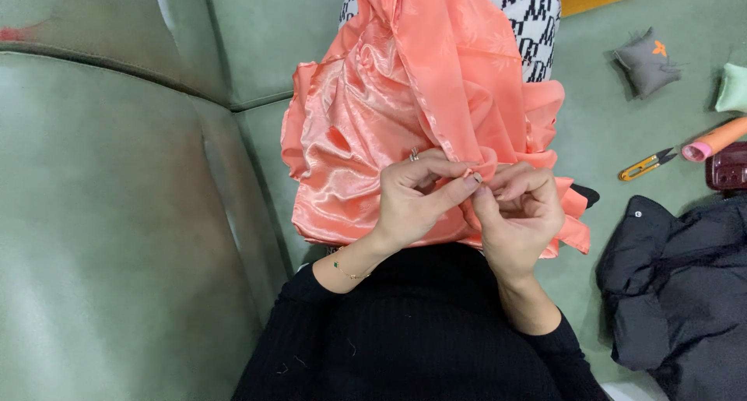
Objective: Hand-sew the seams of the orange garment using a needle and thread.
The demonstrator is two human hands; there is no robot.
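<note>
Centrally, one fold of the orange satin cloth (373, 128) is pinched between the left hand (416, 202) and the right hand (521, 214), each grip closed narrowly on its edge; the rest is spread above them over the lap. One pair of snips (647, 165) and one grey pincushion (646, 61) are seen on the green sofa (117, 214).

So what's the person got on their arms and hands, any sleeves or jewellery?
Both arms wear black ribbed knit sleeves, pushed up above the wrists. The left hand has a silver-coloured ring on one of its fingers and a thin gold-coloured chain bracelet with a small green charm at the wrist. The right hand shows no jewellery.
</note>
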